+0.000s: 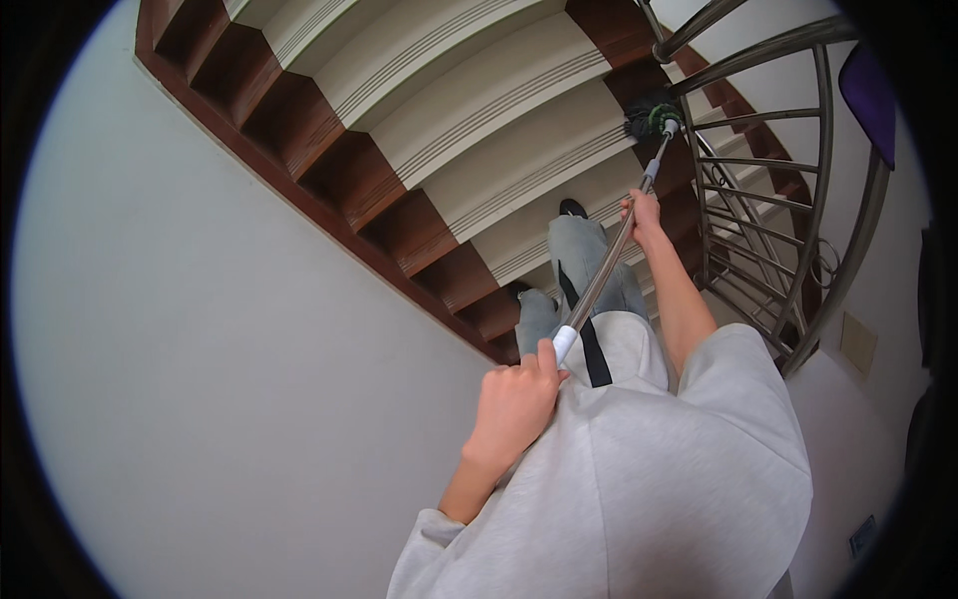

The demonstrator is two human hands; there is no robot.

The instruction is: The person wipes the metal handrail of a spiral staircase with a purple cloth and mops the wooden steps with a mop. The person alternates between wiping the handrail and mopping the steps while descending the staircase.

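Note:
Both my hands grip a mop by its metal pole. My left hand is closed around the white grip at the pole's upper end, close to my waist. Farther down the pole, my right hand holds it just above a grey collar. The dark, stringy mop head with a green ring rests at the right end of a stair step, beside the railing's foot. Under it, the step is pale with grooved lines and has dark red-brown ends.
A stainless-steel railing runs along the right, with more stairs beyond it. On the left, a white wall meets a red-brown stepped skirting. My shoes stand on separate steps. Something purple hangs at the upper right.

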